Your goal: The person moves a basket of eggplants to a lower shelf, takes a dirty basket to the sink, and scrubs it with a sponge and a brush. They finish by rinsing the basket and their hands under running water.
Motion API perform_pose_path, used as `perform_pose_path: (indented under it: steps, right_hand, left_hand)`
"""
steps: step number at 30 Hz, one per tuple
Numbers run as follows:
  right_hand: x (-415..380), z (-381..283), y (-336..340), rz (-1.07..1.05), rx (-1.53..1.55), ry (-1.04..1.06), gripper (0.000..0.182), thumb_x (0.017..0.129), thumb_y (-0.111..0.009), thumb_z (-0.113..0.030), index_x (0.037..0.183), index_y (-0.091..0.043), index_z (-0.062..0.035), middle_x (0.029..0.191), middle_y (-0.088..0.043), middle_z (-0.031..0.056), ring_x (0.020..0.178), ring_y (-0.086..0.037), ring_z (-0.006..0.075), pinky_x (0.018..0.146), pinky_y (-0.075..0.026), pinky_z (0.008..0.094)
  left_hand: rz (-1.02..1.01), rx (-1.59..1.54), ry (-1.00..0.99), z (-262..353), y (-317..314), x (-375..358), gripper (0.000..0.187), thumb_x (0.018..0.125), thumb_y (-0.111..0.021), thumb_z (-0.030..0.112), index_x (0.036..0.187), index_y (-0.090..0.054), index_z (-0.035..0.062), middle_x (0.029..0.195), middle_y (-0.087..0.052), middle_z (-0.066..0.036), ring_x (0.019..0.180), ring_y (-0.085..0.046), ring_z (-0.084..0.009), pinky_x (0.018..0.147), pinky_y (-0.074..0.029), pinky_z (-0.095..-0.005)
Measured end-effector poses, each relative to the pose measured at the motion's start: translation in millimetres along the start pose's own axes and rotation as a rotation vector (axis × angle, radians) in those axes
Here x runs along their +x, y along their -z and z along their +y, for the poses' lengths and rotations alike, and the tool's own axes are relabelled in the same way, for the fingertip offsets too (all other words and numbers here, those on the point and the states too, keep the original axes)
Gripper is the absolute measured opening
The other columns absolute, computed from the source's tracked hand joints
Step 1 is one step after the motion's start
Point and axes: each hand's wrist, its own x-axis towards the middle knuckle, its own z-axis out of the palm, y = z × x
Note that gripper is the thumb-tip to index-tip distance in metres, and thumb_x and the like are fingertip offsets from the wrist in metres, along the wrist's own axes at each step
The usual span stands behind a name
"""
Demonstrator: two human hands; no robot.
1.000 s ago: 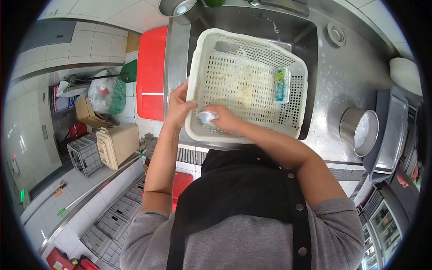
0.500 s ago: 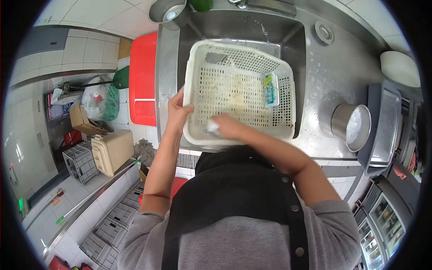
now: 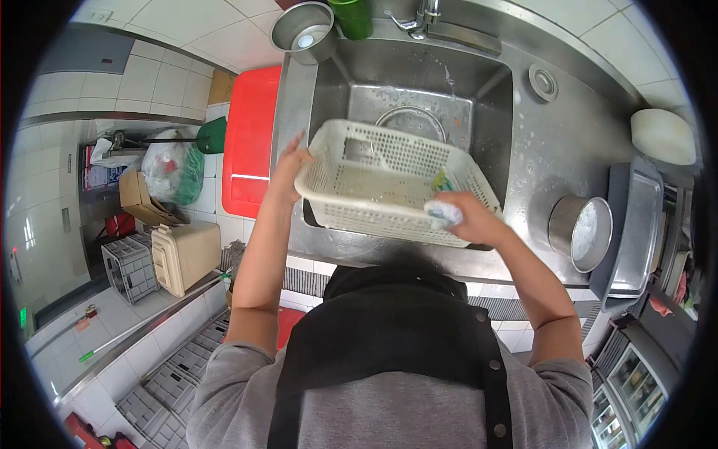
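Observation:
A white perforated plastic basket (image 3: 404,183) is tilted over the sink (image 3: 479,82), its near wall facing me. My left hand (image 3: 288,170) grips its left end, the thumb over the rim and the fingers along the outside. My right hand (image 3: 475,218) is closed around a white scrubber (image 3: 443,212), pressed to the outer face of the near wall toward the right. Inside the basket at the right lies a small item coloured green-yellow and blue (image 3: 443,181), partly hidden by the near rim and my right hand.
Behind the sink stands a faucet (image 3: 419,22). A metal pot (image 3: 305,37) and green container (image 3: 353,19) sit at the back left. On the right counter are a round drain lid (image 3: 544,82), white bowl (image 3: 662,136), steel pot (image 3: 580,232) and grey tray (image 3: 639,224). A red lid (image 3: 250,142) lies left.
The basket has tipped so its near wall shows, uncovering more of the sink behind. My right hand has moved from inside the near left corner to the outer near wall, further right.

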Motion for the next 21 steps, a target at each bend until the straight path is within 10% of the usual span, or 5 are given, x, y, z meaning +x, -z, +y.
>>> perform_pose_path:
  steps: [3, 6, 9, 14, 21]
  right_hand:
    - [23.1, -28.6, 50.5, -0.077, -0.019, -0.112, 0.045, 0.065, -0.081, 0.000, 0.107, -0.066, -0.0022, 0.096, -0.068, 0.0168, 0.094, -0.067, 0.0223, 0.082, -0.050, 0.0352]
    - [41.2, -15.3, 85.7, 0.071, -0.050, -0.150, 0.048, 0.063, -0.085, -0.005, 0.105, -0.065, 0.0013, 0.095, -0.068, 0.0165, 0.094, -0.066, 0.0178, 0.082, -0.050, 0.0344]
    - [62.0, 43.0, 94.6, 0.489, -0.252, 0.075, 0.055, 0.061, -0.088, -0.009, 0.109, -0.064, 0.0014, 0.101, -0.068, 0.0162, 0.099, -0.065, 0.0244, 0.087, -0.049, 0.0376]
    - [104.3, 46.7, 32.4, 0.976, -0.539, -0.136, 0.053, 0.065, -0.084, -0.015, 0.113, -0.061, -0.0063, 0.112, -0.063, 0.0155, 0.109, -0.056, 0.0374, 0.097, -0.040, 0.0475]
    - [108.7, -15.1, -48.8, 0.602, -0.366, -0.082, 0.043, 0.081, -0.073, -0.029, 0.113, -0.060, -0.0046, 0.112, -0.060, 0.0198, 0.111, -0.054, 0.0386, 0.096, -0.039, 0.0526]
  left_hand:
    - [-0.192, -0.031, -0.252, 8.7, -18.0, -3.8, 0.047, 0.090, -0.047, 0.025, 0.125, -0.062, -0.0019, 0.118, -0.064, -0.018, 0.131, -0.048, -0.0316, 0.106, -0.043, -0.0443]
    - [-0.367, 0.529, -0.897, 13.5, -21.2, -1.0, 0.045, 0.094, -0.059, 0.042, 0.073, -0.065, 0.0020, 0.102, -0.069, -0.014, 0.130, -0.051, -0.0281, 0.100, -0.044, -0.0383]
    - [-0.047, 0.784, -0.739, -7.1, -26.3, 1.7, 0.043, 0.084, -0.079, 0.029, 0.061, -0.054, 0.0030, 0.067, -0.063, -0.005, 0.064, -0.056, -0.0102, 0.057, -0.043, -0.0279]
    - [0.153, 0.399, -0.615, -27.6, -61.3, 17.6, 0.043, 0.081, -0.082, 0.030, 0.062, -0.058, 0.0001, 0.059, -0.058, -0.001, 0.057, -0.046, -0.0067, 0.050, -0.038, -0.0292]
    - [0.266, 0.683, -0.630, -47.4, -76.4, 38.0, 0.042, 0.082, -0.081, 0.030, 0.062, -0.061, -0.0018, 0.056, -0.056, -0.001, 0.054, -0.046, -0.0078, 0.049, -0.038, -0.0304]
